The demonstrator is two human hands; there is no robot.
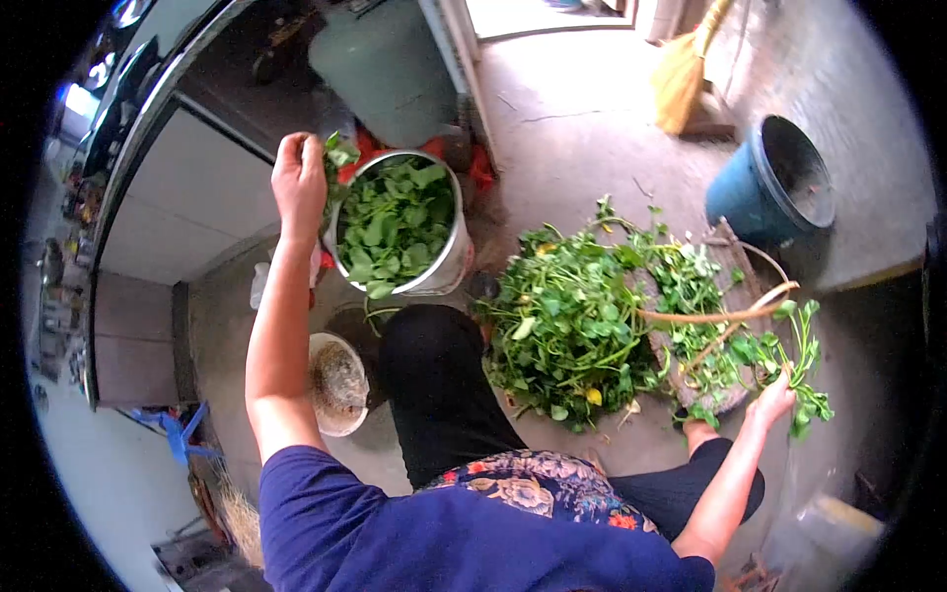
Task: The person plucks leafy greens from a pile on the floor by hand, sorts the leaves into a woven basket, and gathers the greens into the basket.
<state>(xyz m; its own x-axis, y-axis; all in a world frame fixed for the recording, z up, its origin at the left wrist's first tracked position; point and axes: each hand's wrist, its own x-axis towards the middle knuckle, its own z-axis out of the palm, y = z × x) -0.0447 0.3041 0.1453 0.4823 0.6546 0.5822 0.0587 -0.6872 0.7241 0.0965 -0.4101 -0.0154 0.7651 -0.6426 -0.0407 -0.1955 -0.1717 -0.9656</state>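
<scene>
My left hand [299, 187] is raised beside a metal pot [458, 232], its fingers closed on a small leafy green sprig [340, 151]. Loose green leaves [395, 222] fill the pot to about its rim. Off to the right, my right hand [772, 403] is shut around a bunch of leafy green stems [804, 360]. That hand is at the right end of a big heap of leafy greens [567, 326] lying on the floor. A few yellowed leaves show among the heap.
Left of my knee stands a pale basin [343, 419]. A basket with a curved handle [715, 316] lies under part of the greens. Further back are a blue bucket [735, 192] and a straw broom [681, 79]. A blue stool [181, 434] is at the left.
</scene>
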